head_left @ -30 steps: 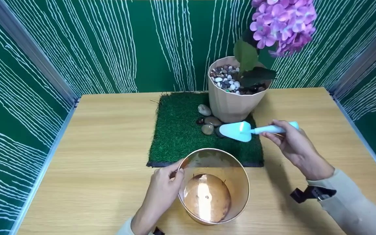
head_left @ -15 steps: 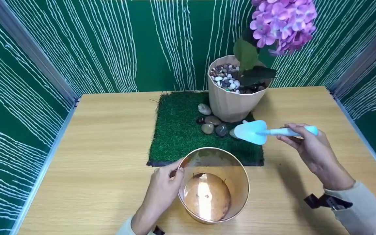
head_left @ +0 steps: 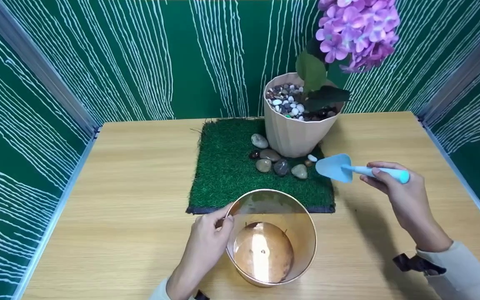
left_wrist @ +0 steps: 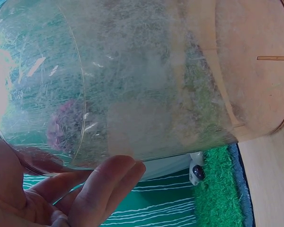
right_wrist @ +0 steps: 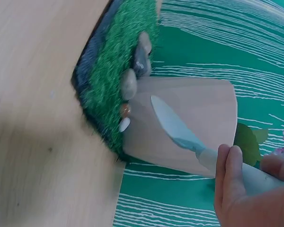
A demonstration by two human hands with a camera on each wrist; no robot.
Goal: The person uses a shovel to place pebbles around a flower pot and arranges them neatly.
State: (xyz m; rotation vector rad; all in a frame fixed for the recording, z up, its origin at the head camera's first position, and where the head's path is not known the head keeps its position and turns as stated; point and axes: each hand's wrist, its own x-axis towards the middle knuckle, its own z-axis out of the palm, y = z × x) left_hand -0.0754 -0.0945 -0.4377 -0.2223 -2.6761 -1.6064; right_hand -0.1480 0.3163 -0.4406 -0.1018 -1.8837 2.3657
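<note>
My left hand (head_left: 211, 235) grips the rim of a see-through amber container (head_left: 313, 241) at its left side, thumb inside and fingers outside. Nothing lies on the container's round bottom. In the left wrist view its scratched clear wall (left_wrist: 137, 61) fills most of the picture above my fingers (left_wrist: 102, 189). My right hand (head_left: 402, 191) holds a light blue garden trowel (head_left: 336, 167) by its handle, blade pointing left and bare. The blade hovers by the right edge of the grass mat, beside a small white pebble (head_left: 312, 158). The right wrist view shows the trowel (right_wrist: 177, 125) in front of the flowerpot.
A beige flowerpot (head_left: 296, 135) with pebbles and a purple hydrangea (head_left: 356, 33) stands at the back of the green grass mat (head_left: 223, 179). Several stones (head_left: 281, 167) lie along its front. Green walls with white lines enclose the wooden table (head_left: 140, 179).
My right hand has drawn the trowel to the right, uncovering stones and the white pebble in front of the flowerpot. The left hand and the amber container have stayed in place.
</note>
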